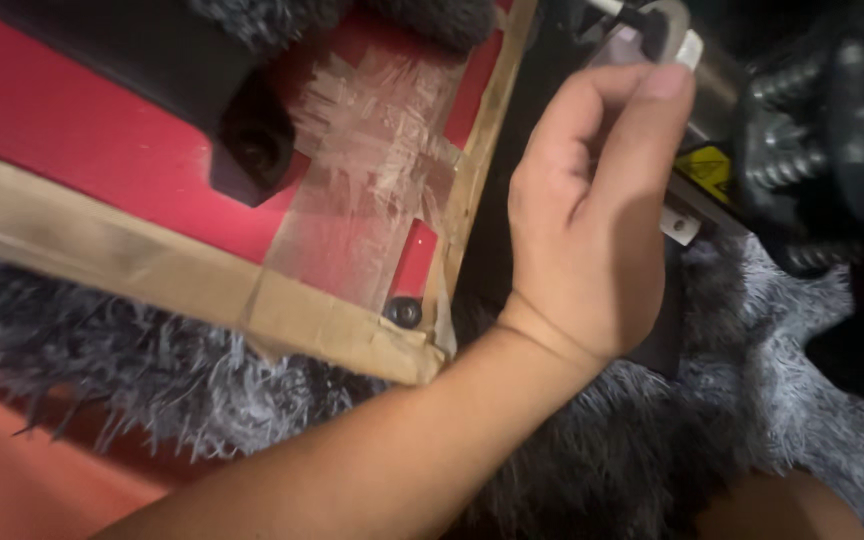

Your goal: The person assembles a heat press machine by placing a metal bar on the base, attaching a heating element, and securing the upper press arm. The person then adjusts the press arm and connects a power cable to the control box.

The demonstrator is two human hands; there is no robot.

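My left hand reaches in from the lower left, its back toward the camera and its fingers curled. The thumb and fingertips pinch a small white and metal part on a dark machine at the upper right. Below the wrist lies shaggy grey fur fabric, which spreads under the forearm. My right hand is out of view.
A red board edged with brown tape fills the upper left, with a clear tape patch and a black machine foot on it. A yellow warning sticker sits on the machine beside metal springs.
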